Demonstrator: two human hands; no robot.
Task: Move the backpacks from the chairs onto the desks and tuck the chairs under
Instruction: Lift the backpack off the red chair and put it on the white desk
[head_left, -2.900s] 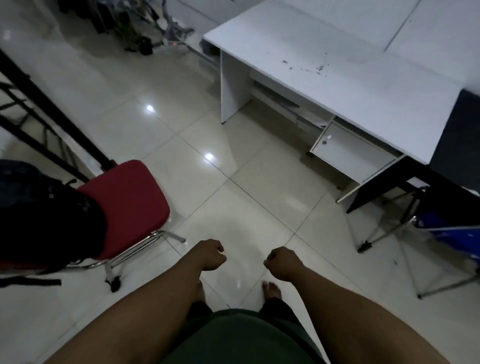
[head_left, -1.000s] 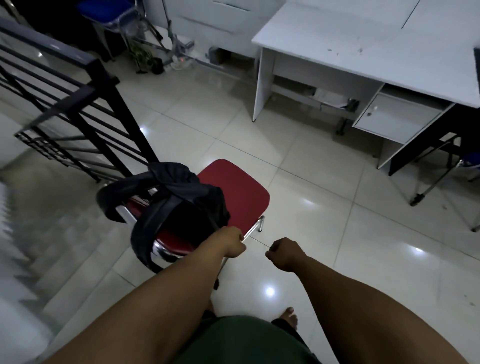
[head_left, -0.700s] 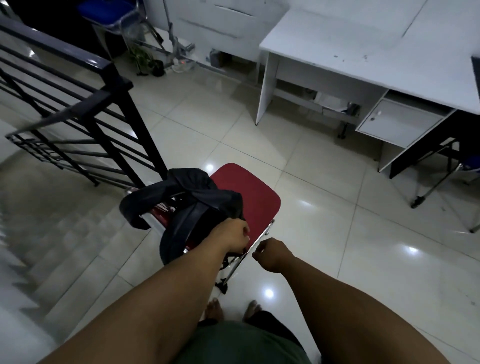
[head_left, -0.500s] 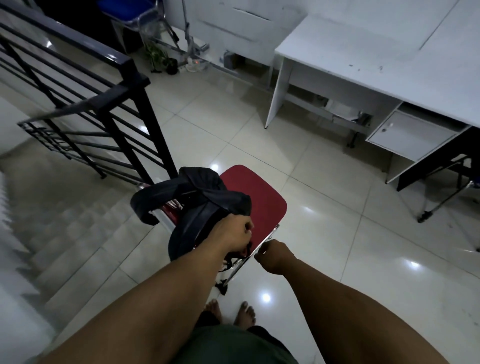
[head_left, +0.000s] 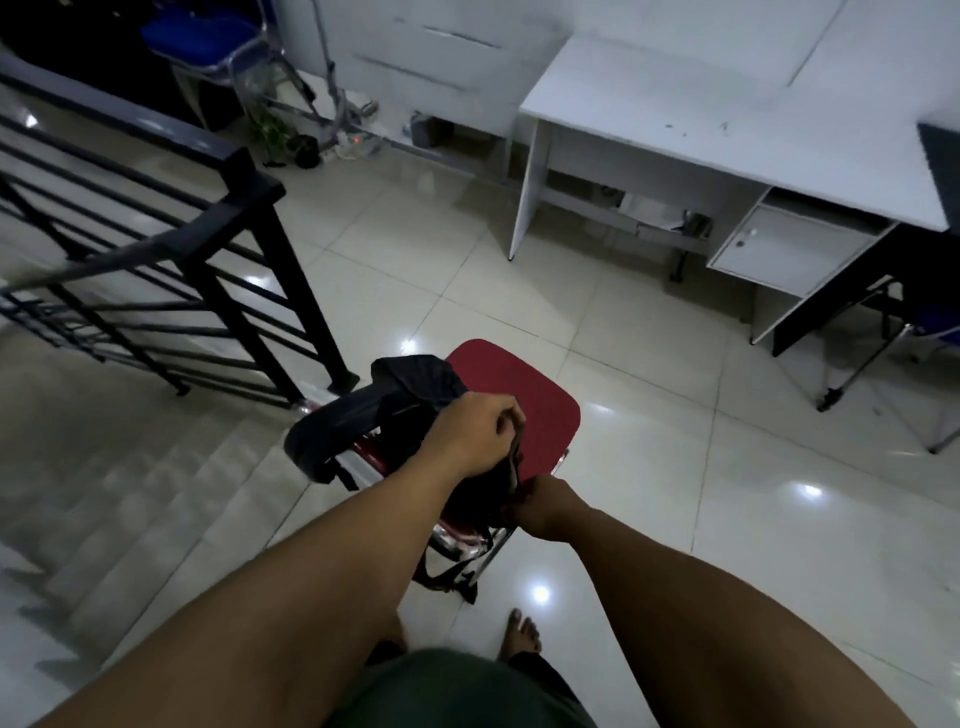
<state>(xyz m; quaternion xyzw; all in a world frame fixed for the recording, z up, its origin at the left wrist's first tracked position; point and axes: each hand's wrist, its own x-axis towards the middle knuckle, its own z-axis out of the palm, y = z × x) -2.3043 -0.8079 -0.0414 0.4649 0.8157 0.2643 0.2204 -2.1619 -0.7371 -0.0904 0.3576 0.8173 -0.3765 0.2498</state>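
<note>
On a glossy tiled floor (head_left: 597, 322) beside a stair railing (head_left: 218, 249), both hands, left (head_left: 467, 436) and right (head_left: 545, 506), grip the backpack (head_left: 395, 405) on the red chair (head_left: 524, 400), white desk (head_left: 727, 135) beyond.

The left hand (head_left: 470, 434) covers much of the backpack (head_left: 395, 400); the right hand (head_left: 543, 506) fingers are hidden behind it. The tabletop (head_left: 727, 130) is cut off at the right edge.

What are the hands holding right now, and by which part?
Both hands grip the black backpack on the red chair: left hand at its top edge, right hand lower on that edge.
</note>
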